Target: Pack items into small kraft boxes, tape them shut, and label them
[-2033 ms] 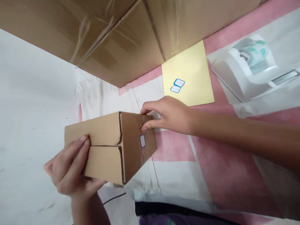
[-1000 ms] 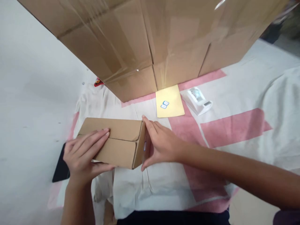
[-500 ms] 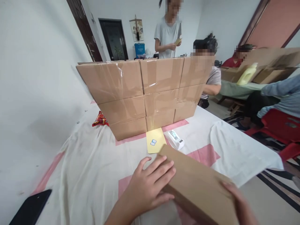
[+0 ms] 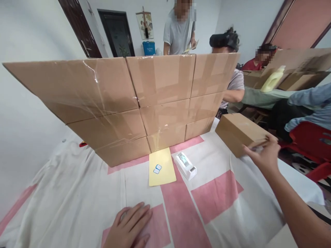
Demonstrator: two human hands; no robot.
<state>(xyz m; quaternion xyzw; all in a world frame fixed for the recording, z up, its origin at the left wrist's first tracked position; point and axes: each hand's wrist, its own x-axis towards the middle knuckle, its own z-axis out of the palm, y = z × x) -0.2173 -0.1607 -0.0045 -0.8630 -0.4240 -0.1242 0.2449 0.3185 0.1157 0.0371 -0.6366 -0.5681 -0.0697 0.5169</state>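
Fingers of the right hand point(image 4: 266, 159), the nearer one, are clamped on the near end of a brown oblong cardboard box point(image 4: 231, 134) at three o'clock; its long axis runs from them towards ten. The left hand point(image 4: 130, 225), near seven o'clock, rests, fingers slightly spread, on the pink-and-white cloth-covered desk point(image 4: 214, 194).

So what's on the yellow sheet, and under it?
Two small blue-edged white labels are on the yellow sheet. Tablecloth shows beside it; directly underneath is covered, can't tell.
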